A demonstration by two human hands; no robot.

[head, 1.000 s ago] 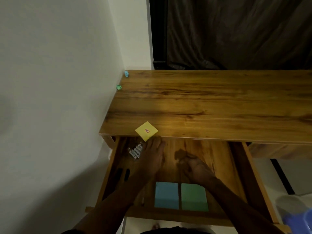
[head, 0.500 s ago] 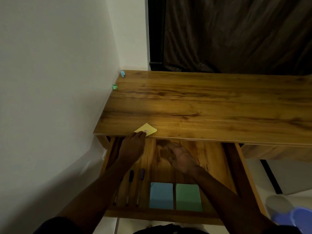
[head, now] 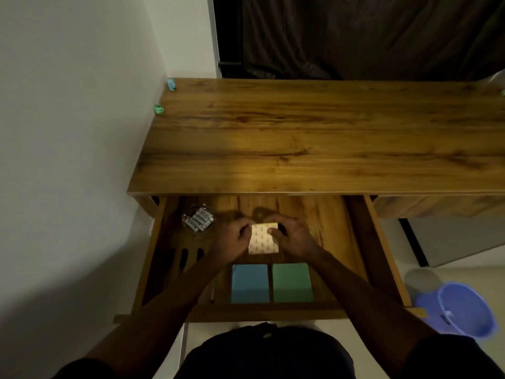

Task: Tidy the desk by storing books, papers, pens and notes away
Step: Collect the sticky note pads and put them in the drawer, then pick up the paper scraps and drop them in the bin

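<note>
Both my hands hold a yellow sticky-note pad (head: 263, 239) over the open wooden drawer (head: 355, 242), its pale printed back facing up. My left hand (head: 232, 239) grips the pad's left edge and my right hand (head: 293, 236) pinches its right edge with the thumb on top. Nearer me in the drawer lie a blue note pad (head: 250, 283) and a green note pad (head: 292, 282) side by side. Dark pens (head: 183, 259) lie at the drawer's left, partly hidden by my left forearm.
A clear dish of batteries (head: 198, 218) sits at the drawer's back left. The wooden desk top (head: 314, 138) meets a white wall on the left, with small blue (head: 171, 84) and green (head: 158, 109) bits at that edge. A blue bucket (head: 461, 310) stands on the floor at right.
The yellow pad has left the desk's front edge and now hangs over the drawer, flipped back-up. My left hand brought it down and my right hand joined to hold it.
</note>
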